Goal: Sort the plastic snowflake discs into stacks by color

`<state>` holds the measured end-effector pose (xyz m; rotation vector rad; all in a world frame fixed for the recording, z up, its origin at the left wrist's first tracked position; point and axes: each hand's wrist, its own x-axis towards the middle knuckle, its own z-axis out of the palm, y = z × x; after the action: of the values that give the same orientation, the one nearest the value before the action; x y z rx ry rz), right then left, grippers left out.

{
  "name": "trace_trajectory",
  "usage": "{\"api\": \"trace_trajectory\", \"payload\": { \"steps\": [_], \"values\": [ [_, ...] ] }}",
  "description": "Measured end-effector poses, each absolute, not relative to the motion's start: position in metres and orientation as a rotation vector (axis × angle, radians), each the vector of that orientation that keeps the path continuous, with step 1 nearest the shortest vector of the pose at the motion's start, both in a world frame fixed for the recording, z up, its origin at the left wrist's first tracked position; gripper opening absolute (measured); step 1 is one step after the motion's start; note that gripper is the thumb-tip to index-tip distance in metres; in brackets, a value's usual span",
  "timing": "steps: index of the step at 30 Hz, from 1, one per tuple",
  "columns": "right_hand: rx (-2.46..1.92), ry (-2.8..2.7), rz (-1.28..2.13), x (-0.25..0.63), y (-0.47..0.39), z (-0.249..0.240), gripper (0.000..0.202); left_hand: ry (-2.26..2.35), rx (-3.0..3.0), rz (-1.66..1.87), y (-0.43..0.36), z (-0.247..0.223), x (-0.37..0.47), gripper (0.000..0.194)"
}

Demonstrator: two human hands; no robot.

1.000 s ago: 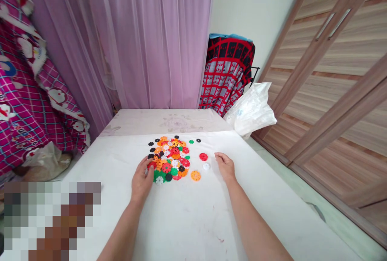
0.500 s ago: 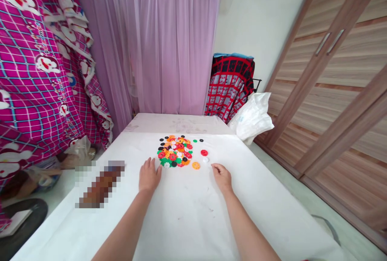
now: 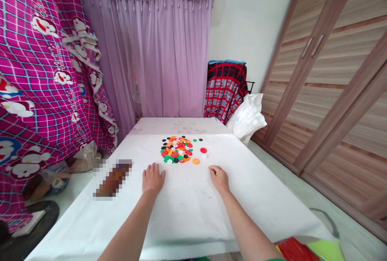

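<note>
A pile of flower-shaped plastic discs in red, orange, green, black and white lies on the white-covered table. My left hand rests palm down on the cloth, fingers stretched out, just in front of the pile's left side and apart from it. To the right, my right hand is on the cloth with its fingers curled in; whatever they may hold is hidden. Beyond it lie a loose orange disc, a white disc and a red disc. A small green disc and a black disc sit farther back.
A pixelated brown item lies at the table's left. A white bag stands against the far right corner. Wooden wardrobe doors rise on the right, and a pink patterned cloth hangs on the left.
The camera view has tilted and shifted, showing more of the table's near edge. Both hands now appear slightly farther from the discs. The left stays flat, the right curled.
</note>
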<state>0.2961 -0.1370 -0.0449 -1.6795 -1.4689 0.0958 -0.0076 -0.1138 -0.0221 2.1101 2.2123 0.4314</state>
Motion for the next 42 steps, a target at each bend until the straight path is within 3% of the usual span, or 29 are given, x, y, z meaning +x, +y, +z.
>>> {"api": "trace_trajectory", "payload": {
  "steps": [7, 15, 25, 42],
  "values": [
    [-1.799, -1.538, 0.010, 0.280, -0.130, -0.041, 0.026, 2.208, 2.117, 0.335, -0.103, -0.019, 0.002, 0.065],
    [-1.472, -1.850, -0.187, 0.237, -0.111, -0.034, 0.015, 2.192, 2.179, 0.109, -0.090, -0.008, 0.015, 0.072],
    [-1.230, -1.996, -0.145, 0.183, -0.052, -0.020, 0.017, 2.214, 2.250, 0.151, -0.093, -0.018, 0.013, 0.060],
    [-1.276, -2.022, -0.196, 0.182, -0.049, -0.024, 0.012, 2.153, 2.347, 0.366, -0.079, -0.026, 0.010, 0.055]
  ]
}}
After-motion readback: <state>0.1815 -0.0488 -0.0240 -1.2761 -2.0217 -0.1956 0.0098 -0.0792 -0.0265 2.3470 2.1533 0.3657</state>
